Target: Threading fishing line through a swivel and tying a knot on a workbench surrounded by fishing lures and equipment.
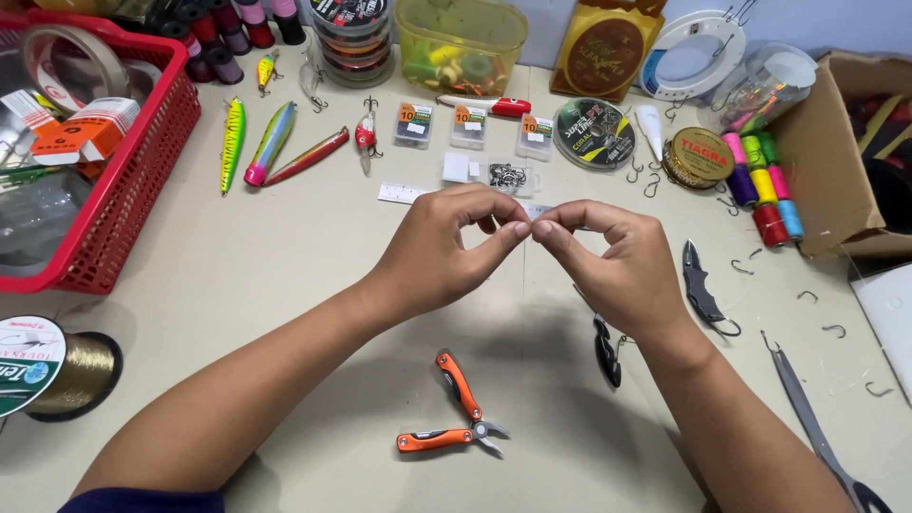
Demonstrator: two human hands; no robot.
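In the head view, the left hand (446, 249) and right hand (608, 261) are held together above the counter (285, 285), fingertips pinched and touching; whatever is gripped is too small to tell. Orange folding pliers (456, 418) are seen lying open just below, fishing lures (271, 142) well apart.

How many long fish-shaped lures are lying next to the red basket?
3: a yellow-green lure, a blue-pink lure and a red lure, side by side right of the red basket.

Whatever the left hand (446, 252) and right hand (608, 261) pinch between fingertips, too small to tell.
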